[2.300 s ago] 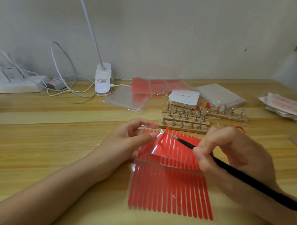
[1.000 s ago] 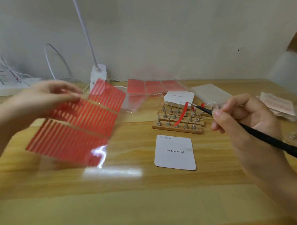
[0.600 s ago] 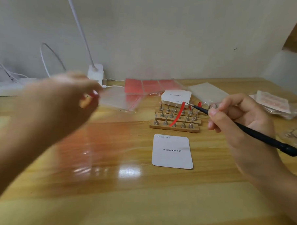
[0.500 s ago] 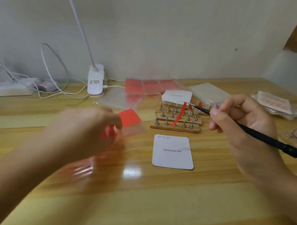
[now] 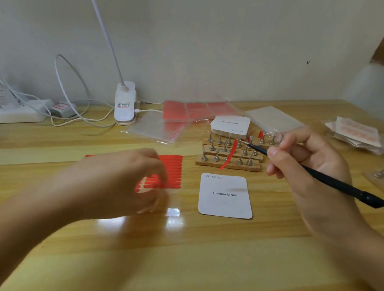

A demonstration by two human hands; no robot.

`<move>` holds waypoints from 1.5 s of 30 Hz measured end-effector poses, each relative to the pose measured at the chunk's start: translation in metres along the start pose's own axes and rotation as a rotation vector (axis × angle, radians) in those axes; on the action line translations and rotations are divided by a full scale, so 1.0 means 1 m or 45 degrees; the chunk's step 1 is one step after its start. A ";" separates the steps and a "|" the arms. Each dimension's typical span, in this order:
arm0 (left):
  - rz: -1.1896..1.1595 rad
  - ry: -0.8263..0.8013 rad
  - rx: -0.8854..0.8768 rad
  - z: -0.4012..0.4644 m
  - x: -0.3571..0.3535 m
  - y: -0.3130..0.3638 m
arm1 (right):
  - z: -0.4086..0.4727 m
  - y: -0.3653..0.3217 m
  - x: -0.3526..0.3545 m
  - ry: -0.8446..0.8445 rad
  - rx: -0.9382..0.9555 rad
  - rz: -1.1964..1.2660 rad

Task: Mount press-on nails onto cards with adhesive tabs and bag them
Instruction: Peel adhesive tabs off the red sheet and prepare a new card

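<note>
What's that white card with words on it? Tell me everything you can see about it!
The white card is a flat rectangle with rounded corners, and it looks like thin card or stiff paper. "Handmade Nail" is printed in dark letters across its middle, and a row of tiny marks sits along its top left edge, too small to read. It lies face up on the wooden table, just in front of the wooden stand of metal pegs. Nothing is stuck on it and neither hand touches it.
</note>
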State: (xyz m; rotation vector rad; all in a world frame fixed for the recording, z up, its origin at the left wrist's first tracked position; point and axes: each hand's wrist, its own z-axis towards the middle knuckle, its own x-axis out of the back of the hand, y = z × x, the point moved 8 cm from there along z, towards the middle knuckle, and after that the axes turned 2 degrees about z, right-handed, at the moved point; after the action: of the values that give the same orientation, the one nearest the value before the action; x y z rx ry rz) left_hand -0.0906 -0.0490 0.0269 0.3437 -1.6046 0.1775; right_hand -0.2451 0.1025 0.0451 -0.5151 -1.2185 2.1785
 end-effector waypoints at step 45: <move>-1.975 0.083 0.157 0.031 -0.046 0.040 | -0.009 -0.023 -0.017 -0.040 0.240 -0.062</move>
State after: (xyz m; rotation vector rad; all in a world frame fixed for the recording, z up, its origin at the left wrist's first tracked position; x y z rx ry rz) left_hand -0.1312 -0.0159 -0.0173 1.5234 -0.8923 -0.8851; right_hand -0.2198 0.1066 0.0609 -0.3704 -1.0177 2.2388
